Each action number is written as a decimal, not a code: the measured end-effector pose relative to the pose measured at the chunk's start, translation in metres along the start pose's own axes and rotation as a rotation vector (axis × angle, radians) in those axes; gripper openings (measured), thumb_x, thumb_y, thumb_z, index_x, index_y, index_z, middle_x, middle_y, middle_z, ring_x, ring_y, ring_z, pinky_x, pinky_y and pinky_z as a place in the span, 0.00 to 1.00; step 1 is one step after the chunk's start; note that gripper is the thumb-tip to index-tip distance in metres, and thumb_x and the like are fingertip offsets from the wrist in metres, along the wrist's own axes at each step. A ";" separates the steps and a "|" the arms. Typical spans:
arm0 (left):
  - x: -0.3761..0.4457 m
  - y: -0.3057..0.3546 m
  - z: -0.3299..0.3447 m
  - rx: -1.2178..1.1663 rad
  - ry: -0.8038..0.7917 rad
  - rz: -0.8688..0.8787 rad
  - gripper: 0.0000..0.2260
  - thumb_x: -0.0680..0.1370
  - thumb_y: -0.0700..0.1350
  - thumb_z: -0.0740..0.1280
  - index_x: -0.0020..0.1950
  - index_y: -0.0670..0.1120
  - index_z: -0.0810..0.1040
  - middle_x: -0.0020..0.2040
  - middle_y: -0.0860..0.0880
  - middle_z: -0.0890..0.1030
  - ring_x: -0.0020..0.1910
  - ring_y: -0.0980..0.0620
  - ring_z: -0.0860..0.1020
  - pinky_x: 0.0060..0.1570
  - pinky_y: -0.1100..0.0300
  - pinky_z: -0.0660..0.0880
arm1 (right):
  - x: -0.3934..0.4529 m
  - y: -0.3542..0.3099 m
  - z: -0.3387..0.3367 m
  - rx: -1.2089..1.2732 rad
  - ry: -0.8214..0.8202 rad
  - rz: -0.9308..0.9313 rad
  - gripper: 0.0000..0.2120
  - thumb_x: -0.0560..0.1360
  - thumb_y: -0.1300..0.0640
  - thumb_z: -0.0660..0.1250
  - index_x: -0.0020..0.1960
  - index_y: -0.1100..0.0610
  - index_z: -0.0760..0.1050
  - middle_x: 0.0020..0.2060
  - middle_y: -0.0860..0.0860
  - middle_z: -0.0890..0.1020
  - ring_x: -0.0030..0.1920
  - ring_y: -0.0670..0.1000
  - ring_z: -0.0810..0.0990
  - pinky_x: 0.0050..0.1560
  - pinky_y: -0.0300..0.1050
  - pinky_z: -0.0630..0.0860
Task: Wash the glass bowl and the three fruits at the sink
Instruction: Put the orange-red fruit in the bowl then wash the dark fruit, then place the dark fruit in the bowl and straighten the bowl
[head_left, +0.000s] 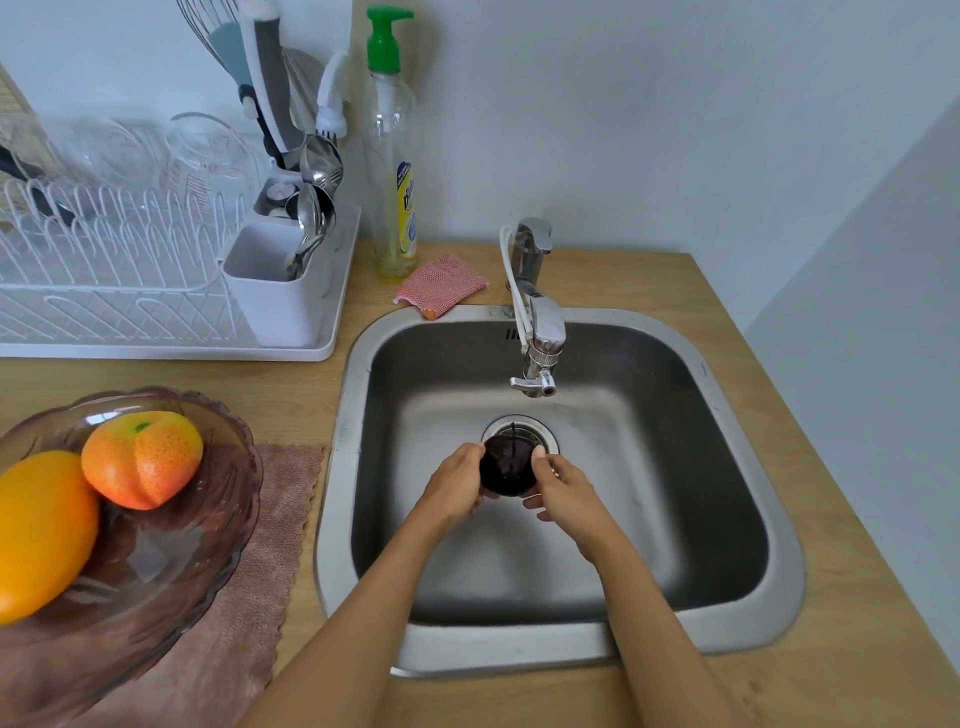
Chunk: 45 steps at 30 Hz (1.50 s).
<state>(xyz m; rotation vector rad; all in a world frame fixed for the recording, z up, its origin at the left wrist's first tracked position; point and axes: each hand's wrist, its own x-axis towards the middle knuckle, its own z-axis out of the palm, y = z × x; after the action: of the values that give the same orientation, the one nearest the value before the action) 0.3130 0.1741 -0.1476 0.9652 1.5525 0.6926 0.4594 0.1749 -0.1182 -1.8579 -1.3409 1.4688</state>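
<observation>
A dark purple round fruit (508, 464) is held between both hands over the drain of the steel sink (727, 467). My left hand (453, 484) grips its left side and my right hand (562, 489) its right side. The fruit sits below the faucet (540, 343); I cannot tell whether water runs. On the counter to the left, a tinted glass bowl (171, 561) rests on a brown cloth (270, 545). Inside the bowl lie an orange-red peach-like fruit (141, 458) and a yellow-orange fruit (41, 530).
A white dish rack (156, 291) with glasses and a cutlery holder stands at the back left. A dish soap bottle (389, 156) and a pink mesh sponge (441, 283) sit behind the sink. The wooden counter (779, 686) surrounds the basin, with walls behind and to the right.
</observation>
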 end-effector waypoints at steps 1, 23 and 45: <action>0.000 0.000 0.000 0.003 0.002 0.003 0.17 0.82 0.52 0.47 0.57 0.48 0.73 0.40 0.45 0.81 0.36 0.50 0.72 0.40 0.56 0.71 | 0.000 0.000 0.000 0.002 0.002 -0.001 0.21 0.81 0.42 0.52 0.65 0.55 0.70 0.51 0.53 0.80 0.44 0.47 0.80 0.43 0.39 0.75; -0.046 0.008 -0.016 -0.150 0.153 0.024 0.17 0.80 0.60 0.58 0.63 0.51 0.70 0.56 0.44 0.78 0.44 0.50 0.79 0.43 0.60 0.78 | -0.029 -0.006 0.006 0.101 -0.138 -0.201 0.19 0.77 0.59 0.67 0.66 0.48 0.70 0.59 0.52 0.79 0.53 0.47 0.79 0.48 0.37 0.72; -0.222 -0.020 -0.215 -0.021 0.534 0.120 0.14 0.82 0.49 0.58 0.66 0.47 0.72 0.59 0.50 0.78 0.53 0.55 0.79 0.54 0.62 0.74 | -0.131 -0.138 0.163 -0.263 -0.340 -0.603 0.14 0.76 0.62 0.68 0.61 0.57 0.73 0.48 0.47 0.79 0.45 0.43 0.78 0.41 0.23 0.71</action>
<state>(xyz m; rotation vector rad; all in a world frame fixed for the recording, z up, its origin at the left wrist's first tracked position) 0.1080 -0.0127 -0.0108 0.9061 1.9521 1.1151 0.2564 0.0859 -0.0019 -1.1829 -2.1097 1.3522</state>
